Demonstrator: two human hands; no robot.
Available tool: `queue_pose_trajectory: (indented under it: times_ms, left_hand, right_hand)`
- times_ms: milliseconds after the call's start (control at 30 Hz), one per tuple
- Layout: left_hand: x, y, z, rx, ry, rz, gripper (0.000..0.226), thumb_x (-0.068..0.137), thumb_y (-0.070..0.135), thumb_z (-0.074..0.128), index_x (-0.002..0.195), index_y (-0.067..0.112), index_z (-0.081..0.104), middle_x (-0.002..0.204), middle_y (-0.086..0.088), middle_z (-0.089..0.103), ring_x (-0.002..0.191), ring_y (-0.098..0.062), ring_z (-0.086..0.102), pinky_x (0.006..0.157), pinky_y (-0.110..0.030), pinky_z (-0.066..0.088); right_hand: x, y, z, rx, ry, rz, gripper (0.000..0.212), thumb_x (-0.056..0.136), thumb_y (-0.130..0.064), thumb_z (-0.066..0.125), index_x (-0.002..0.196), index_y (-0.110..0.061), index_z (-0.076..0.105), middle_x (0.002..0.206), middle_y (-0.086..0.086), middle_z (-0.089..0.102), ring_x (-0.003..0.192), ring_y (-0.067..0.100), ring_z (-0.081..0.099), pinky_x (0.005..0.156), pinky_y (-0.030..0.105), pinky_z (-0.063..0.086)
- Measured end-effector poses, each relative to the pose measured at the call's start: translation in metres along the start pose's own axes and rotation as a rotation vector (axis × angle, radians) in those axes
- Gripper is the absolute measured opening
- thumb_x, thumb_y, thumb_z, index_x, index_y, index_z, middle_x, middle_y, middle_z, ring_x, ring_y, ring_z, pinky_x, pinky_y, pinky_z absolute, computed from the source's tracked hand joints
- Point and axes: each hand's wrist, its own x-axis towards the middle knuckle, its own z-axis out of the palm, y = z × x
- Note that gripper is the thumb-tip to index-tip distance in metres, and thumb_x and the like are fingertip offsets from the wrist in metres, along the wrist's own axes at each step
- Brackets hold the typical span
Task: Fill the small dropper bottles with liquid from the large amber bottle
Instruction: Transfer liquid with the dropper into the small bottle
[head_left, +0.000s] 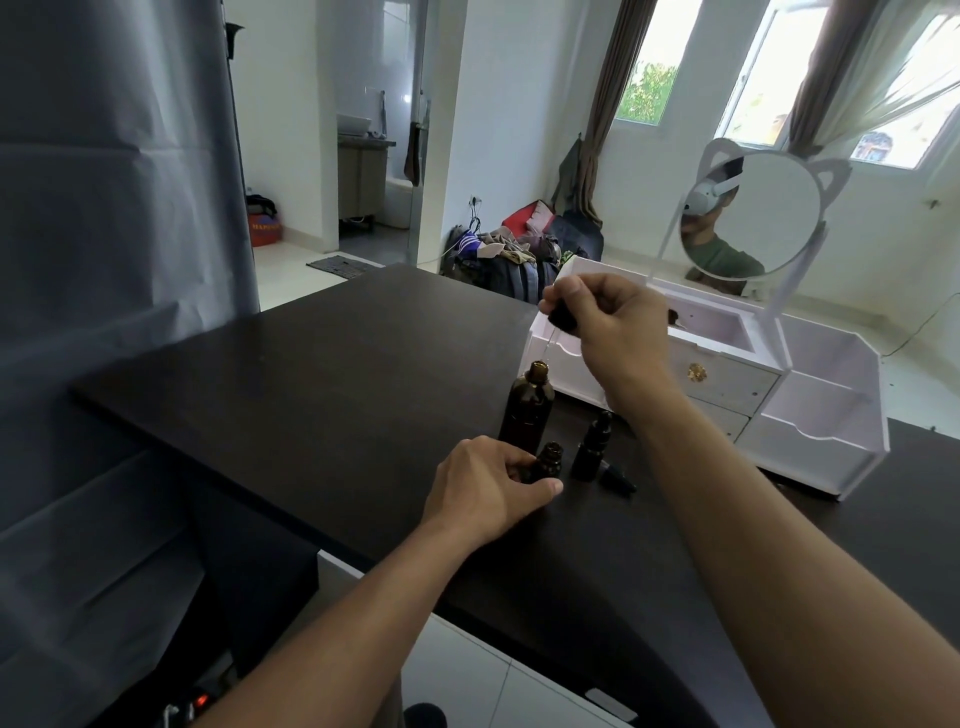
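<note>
The large amber bottle (527, 408) stands uncapped on the dark table (322, 384). My right hand (618, 325) pinches a black-capped dropper (561, 319) above it, the glass tip pointing down at the bottle's mouth. In front of the big bottle, my left hand (485, 488) grips a small open dropper bottle (548, 462) on the table. A second small dropper bottle (592, 447), capped, stands just to the right. A loose black cap (618, 478) lies beside it.
A white organiser box (815, 415) with drawers and a cat-ear mirror (753, 213) stands at the right behind the bottles. The table's near edge runs diagonally under my forearms. A grey curtain hangs at the left.
</note>
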Motion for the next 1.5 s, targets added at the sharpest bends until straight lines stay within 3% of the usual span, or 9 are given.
queue_pose_trajectory:
  times_ms: [200, 400, 533, 700, 1067, 1267, 1500]
  left_hand:
    - [-0.002, -0.001, -0.001, -0.035, -0.002, -0.007, 0.044, 0.077, 0.054, 0.074, 0.113, 0.029, 0.071, 0.094, 0.011, 0.066, 0.094, -0.008, 0.063, 0.079, -0.024, 0.048]
    - [-0.002, 0.000, -0.001, -0.051, -0.006, -0.013, 0.041, 0.075, 0.052, 0.076, 0.109, 0.028, 0.072, 0.095, 0.010, 0.070, 0.093, -0.008, 0.065, 0.081, -0.027, 0.052]
    - [-0.002, 0.001, -0.001, -0.038, 0.014, -0.011, 0.040, 0.074, 0.053, 0.076, 0.106, 0.029, 0.074, 0.086, 0.011, 0.068, 0.089, -0.008, 0.065, 0.083, -0.029, 0.054]
    - [-0.002, 0.000, -0.001, -0.034, 0.012, -0.004, 0.041, 0.075, 0.053, 0.076, 0.107, 0.029, 0.073, 0.082, 0.014, 0.065, 0.086, -0.007, 0.064, 0.078, -0.026, 0.052]
    - [-0.002, -0.001, 0.000, -0.031, 0.018, 0.008, 0.040, 0.075, 0.054, 0.076, 0.107, 0.030, 0.074, 0.089, 0.011, 0.069, 0.086, -0.006, 0.064, 0.076, -0.025, 0.051]
    - [-0.001, -0.002, 0.000, -0.030, 0.011, 0.020, 0.039, 0.075, 0.055, 0.075, 0.106, 0.031, 0.074, 0.088, 0.012, 0.070, 0.087, -0.007, 0.065, 0.078, -0.027, 0.053]
    - [0.000, -0.003, 0.002, -0.031, 0.023, 0.020, 0.040, 0.073, 0.057, 0.076, 0.104, 0.031, 0.074, 0.083, 0.013, 0.069, 0.083, -0.005, 0.065, 0.077, -0.027, 0.054]
  right_hand:
    - [-0.007, 0.022, 0.008, -0.028, -0.051, 0.115, 0.022, 0.100, -0.018, 0.052, 0.086, -0.021, 0.068, 0.092, 0.007, 0.074, 0.087, 0.015, 0.073, 0.085, 0.040, 0.059]
    - [-0.013, 0.034, 0.014, 0.000, -0.074, 0.165, 0.020, 0.101, -0.018, 0.051, 0.095, -0.012, 0.068, 0.090, 0.006, 0.074, 0.087, 0.018, 0.073, 0.089, 0.048, 0.057]
    - [-0.019, 0.035, 0.013, -0.005, -0.096, 0.146, 0.019, 0.100, -0.020, 0.051, 0.090, -0.015, 0.067, 0.090, 0.008, 0.073, 0.088, 0.020, 0.072, 0.090, 0.047, 0.056]
    - [-0.020, 0.040, 0.013, -0.057, -0.112, 0.130, 0.020, 0.097, -0.024, 0.058, 0.096, -0.008, 0.070, 0.089, 0.004, 0.074, 0.087, 0.016, 0.072, 0.089, 0.046, 0.057]
    - [-0.020, 0.046, 0.017, -0.021, -0.089, 0.112, 0.027, 0.100, -0.021, 0.053, 0.079, -0.018, 0.070, 0.084, 0.006, 0.075, 0.085, 0.023, 0.072, 0.090, 0.050, 0.055]
    - [-0.020, 0.047, 0.019, -0.001, -0.055, 0.116, 0.029, 0.099, -0.019, 0.053, 0.077, -0.016, 0.072, 0.084, 0.006, 0.075, 0.085, 0.022, 0.072, 0.090, 0.047, 0.056]
    - [-0.021, 0.045, 0.019, -0.036, -0.062, 0.048, 0.024, 0.099, -0.015, 0.054, 0.084, -0.012, 0.073, 0.084, 0.004, 0.075, 0.084, 0.016, 0.072, 0.082, 0.030, 0.057]
